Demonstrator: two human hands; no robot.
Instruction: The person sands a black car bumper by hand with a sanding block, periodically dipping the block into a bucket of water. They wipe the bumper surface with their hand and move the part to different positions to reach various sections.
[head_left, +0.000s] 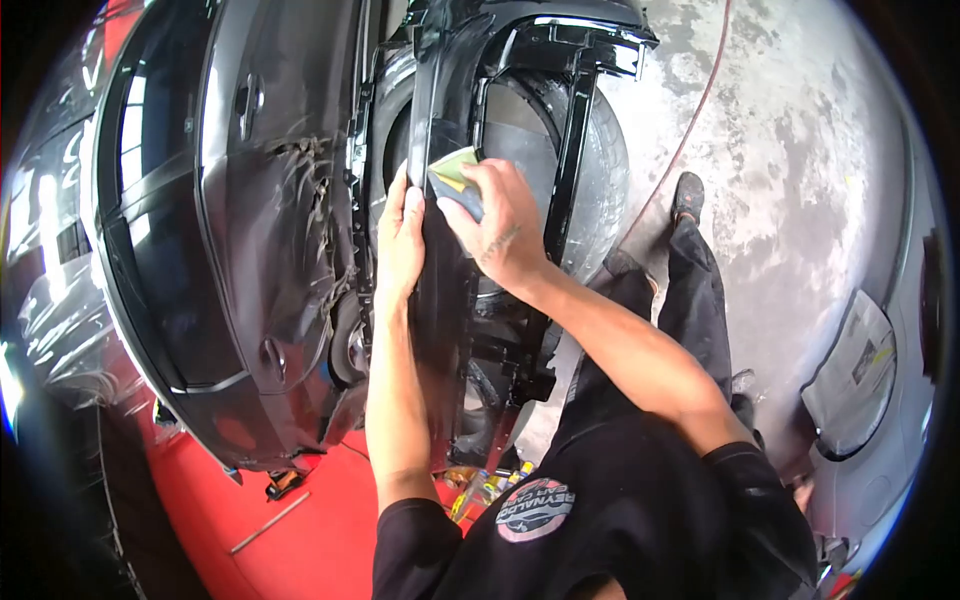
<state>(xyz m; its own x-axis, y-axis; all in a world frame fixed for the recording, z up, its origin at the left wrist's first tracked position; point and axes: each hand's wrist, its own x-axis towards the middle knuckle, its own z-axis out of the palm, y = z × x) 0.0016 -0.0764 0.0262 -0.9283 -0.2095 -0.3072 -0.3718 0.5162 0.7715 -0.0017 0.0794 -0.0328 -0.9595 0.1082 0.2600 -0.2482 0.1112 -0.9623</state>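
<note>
A long black car body panel (445, 260) lies in front of me, with a narrow grey strip along its left side. My left hand (402, 235) rests on the panel's left edge, fingers pointing up along it and the thumb on the grey strip. My right hand (505, 220) pinches a folded yellow-green sheet (453, 163) with a grey-blue backing against the panel, just right of my left fingertips. The palm side of my right hand is hidden.
A dark car (270, 200) with crumpled plastic film stands at the left. Tyres lie beneath the panel. A red hose (690, 125) crosses the concrete floor. Bottles and a tool sit on red flooring (260, 520). Another vehicle part with newspaper (855, 370) is at the right.
</note>
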